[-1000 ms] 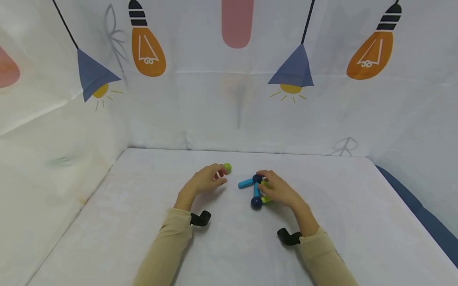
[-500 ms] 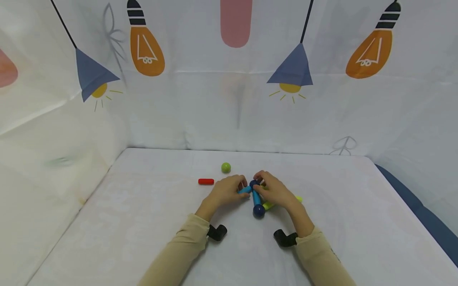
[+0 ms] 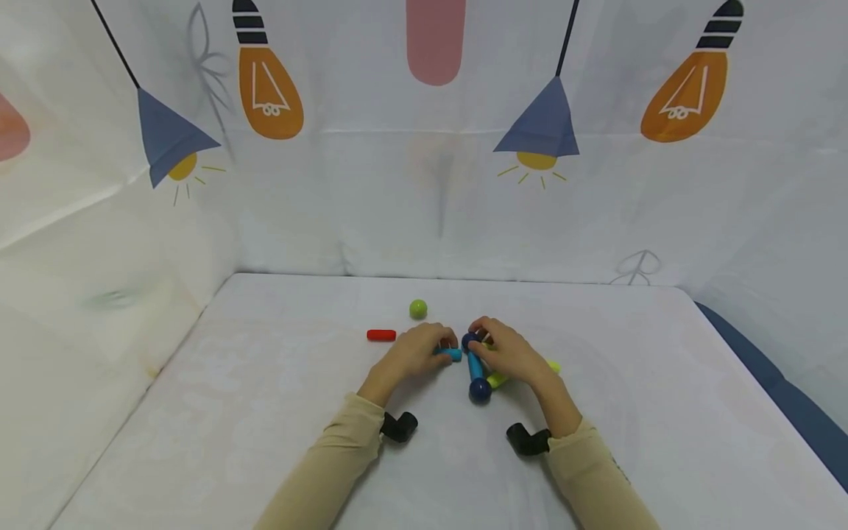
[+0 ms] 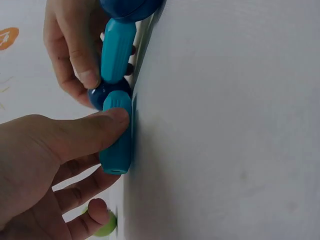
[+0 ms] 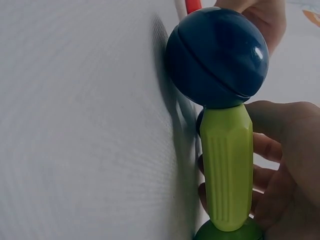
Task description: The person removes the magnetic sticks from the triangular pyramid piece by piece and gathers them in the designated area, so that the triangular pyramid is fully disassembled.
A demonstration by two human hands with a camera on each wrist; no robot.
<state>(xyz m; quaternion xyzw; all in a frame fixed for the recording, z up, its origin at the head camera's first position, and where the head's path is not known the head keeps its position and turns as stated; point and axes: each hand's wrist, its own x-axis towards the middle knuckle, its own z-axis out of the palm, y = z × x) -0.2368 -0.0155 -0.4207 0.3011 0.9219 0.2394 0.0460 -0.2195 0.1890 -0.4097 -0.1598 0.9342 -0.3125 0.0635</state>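
Observation:
My left hand [image 3: 412,355] pinches a light-blue toy rod [image 4: 116,150] between thumb and fingers, low over the white table. The rod's inner end is right at a navy ball [image 3: 470,341], overlapping it in the left wrist view. My right hand [image 3: 511,355] holds that ball with thumb and fingertips. From it a second light-blue rod [image 3: 475,366] runs toward the front to another navy ball [image 3: 480,390]. A yellow-green rod [image 5: 227,170] joins this front ball to a darker green ball [image 5: 229,232]. The right hand partly hides the structure.
On the table [image 3: 298,442], a loose red rod [image 3: 381,336] lies left of the left hand, with a lime-green ball [image 3: 418,309] farther back. Another yellow-green piece [image 3: 553,366] shows past the right wrist. A printed cloth [image 3: 371,199] hangs behind the table.
My left hand came from beside the lime-green ball, rightward and nearer, onto the light-blue rod; the red rod came into view. Over the last half second that rod shifted slightly left and levelled out.

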